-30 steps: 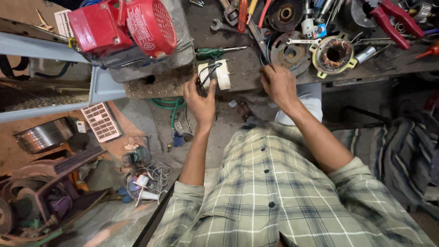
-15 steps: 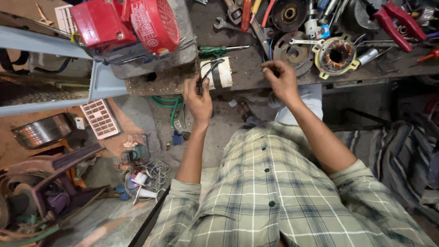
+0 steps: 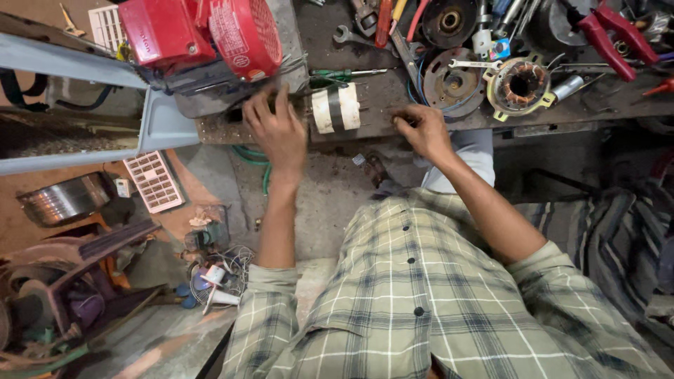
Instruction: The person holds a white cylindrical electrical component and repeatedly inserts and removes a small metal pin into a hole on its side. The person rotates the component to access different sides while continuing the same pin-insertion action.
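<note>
Nearest the camera is the person's green-and-cream plaid shirt (image 3: 449,309), its short sleeves ending at the elbows, with both forearms reaching forward to the edge of the table (image 3: 379,130). On the floor to the left of the body lie a tangle of wires and small plugs (image 3: 214,274), a white slatted grille (image 3: 153,181) and a steel pot (image 3: 63,198).

The left hand (image 3: 277,130) rests palm down on the table's front edge, fingers spread and loose, grasping nothing; its fingertips reach toward the base of the red engine (image 3: 203,35). Just to the right of this hand lies a cylindrical part wrapped in white and dark bands (image 3: 335,109), close to the hand's thumb side; whether they touch cannot be told. The right hand (image 3: 425,132) sits further right on the same edge, fingers curled down against the surface; whether it pinches anything small cannot be told.

Beyond the banded part lies a green-handled screwdriver (image 3: 337,74). Behind the right hand sit a round dark motor plate (image 3: 449,81) and a stator with copper windings (image 3: 521,85), with a flat spanner (image 3: 472,64) between them. Further back are a wrench (image 3: 349,34), a second dark disc (image 3: 449,21) and red-handled pliers (image 3: 609,34) at the far right
</note>
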`<action>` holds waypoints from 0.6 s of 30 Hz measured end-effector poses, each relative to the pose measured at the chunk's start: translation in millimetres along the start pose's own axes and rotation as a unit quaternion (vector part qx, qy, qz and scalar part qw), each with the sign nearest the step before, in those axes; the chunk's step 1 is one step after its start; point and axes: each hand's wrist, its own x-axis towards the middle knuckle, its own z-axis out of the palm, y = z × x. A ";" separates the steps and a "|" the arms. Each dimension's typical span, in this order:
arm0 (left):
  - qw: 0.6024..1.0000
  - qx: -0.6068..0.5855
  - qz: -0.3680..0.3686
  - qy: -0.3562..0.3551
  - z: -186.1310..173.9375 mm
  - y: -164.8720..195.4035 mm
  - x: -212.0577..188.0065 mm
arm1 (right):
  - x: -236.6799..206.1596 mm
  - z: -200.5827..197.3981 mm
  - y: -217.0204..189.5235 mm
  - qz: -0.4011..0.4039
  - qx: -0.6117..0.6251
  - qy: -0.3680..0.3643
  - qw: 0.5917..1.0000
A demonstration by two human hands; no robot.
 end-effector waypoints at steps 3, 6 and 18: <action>0.993 -0.096 -0.067 -0.033 7.0 35.7 -24.7 | -2.2 2.8 5.4 0.037 0.035 0.019 0.999; 0.960 -0.193 -0.175 -0.100 20.0 53.2 -33.8 | -4.9 2.9 12.2 0.036 0.024 0.041 0.998; 0.961 -0.126 -0.237 -0.061 60.9 85.0 -28.7 | -21.2 -0.3 11.4 0.022 0.008 0.069 0.997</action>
